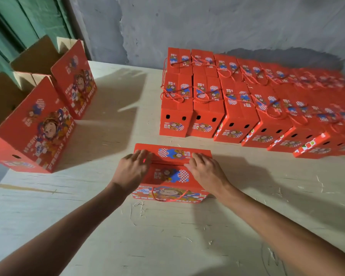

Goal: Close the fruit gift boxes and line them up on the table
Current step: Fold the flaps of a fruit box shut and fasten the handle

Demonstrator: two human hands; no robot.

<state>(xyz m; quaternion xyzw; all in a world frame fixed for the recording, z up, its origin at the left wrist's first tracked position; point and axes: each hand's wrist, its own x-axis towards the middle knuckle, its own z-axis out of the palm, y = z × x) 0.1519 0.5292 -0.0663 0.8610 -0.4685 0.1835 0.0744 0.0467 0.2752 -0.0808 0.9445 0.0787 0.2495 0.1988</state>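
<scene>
On the counter [100, 226] I see closed boxes [237, 108] ranked at right and two open boxes [48, 116] at left. The gift box [170, 176] before me looks light, creasable card; I'd hold its side walls. Left hand [131, 170] and right hand [206, 172] press its top flaps with straight fingers, its rope handle [168, 198] dangling in front

Two bare, sleeveless forearms [72, 222]

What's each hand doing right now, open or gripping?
Left hand: open, fingers flat, pressing the lid of the box.
Right hand: open, fingers flat, pressing the same lid.
</scene>
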